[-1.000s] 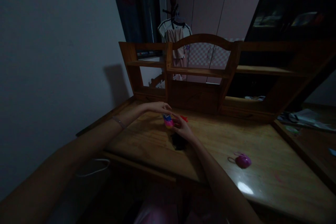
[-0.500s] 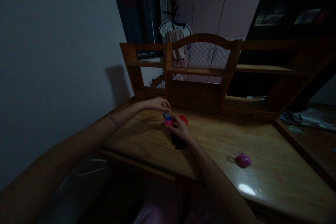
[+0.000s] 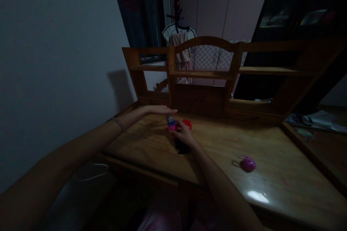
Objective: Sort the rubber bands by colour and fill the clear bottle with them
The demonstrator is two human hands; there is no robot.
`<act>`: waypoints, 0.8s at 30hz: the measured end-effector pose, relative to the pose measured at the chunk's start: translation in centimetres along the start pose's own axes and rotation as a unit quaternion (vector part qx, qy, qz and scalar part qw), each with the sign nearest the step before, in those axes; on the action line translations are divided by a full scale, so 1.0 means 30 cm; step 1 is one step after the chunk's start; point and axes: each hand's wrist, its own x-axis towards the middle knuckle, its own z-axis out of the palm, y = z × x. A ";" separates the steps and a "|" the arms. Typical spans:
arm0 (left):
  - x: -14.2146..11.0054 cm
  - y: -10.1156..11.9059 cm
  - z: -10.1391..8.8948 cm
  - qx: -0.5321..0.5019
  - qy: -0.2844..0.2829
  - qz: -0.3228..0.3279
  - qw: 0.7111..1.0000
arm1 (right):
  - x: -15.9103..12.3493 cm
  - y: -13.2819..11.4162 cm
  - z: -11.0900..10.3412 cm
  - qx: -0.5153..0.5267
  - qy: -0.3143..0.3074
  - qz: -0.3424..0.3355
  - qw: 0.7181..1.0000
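A small clear container (image 3: 171, 123) with a blue label and pink contents stands upright on the wooden desk. My right hand (image 3: 184, 133) grips its lower part from the right, thumb and fingers around it. Flat and stretched out, my left hand (image 3: 162, 109) lies palm down over the container's top; whether it presses on it I cannot tell. Just behind my right hand is a bright red object (image 3: 187, 124), partly hidden. Below that hand a black item (image 3: 181, 147) lies on the desk, its kind unclear in the dim light.
A purple rounded object with a loop (image 3: 248, 164) lies on the right of the desk (image 3: 217, 144). Wooden shelving (image 3: 200, 75) rises along the back edge. A wall (image 3: 67, 61) stands on the left. Papers (image 3: 320, 121) lie beyond the right edge.
My left hand has gone from bent, drooping fingers to a flat palm over the container. My right hand keeps its hold. The view has shifted slightly.
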 end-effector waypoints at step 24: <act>-0.024 -0.008 -0.006 -0.071 -0.007 -0.036 0.997 | 0.002 0.006 -0.002 -0.016 0.004 0.001 1.000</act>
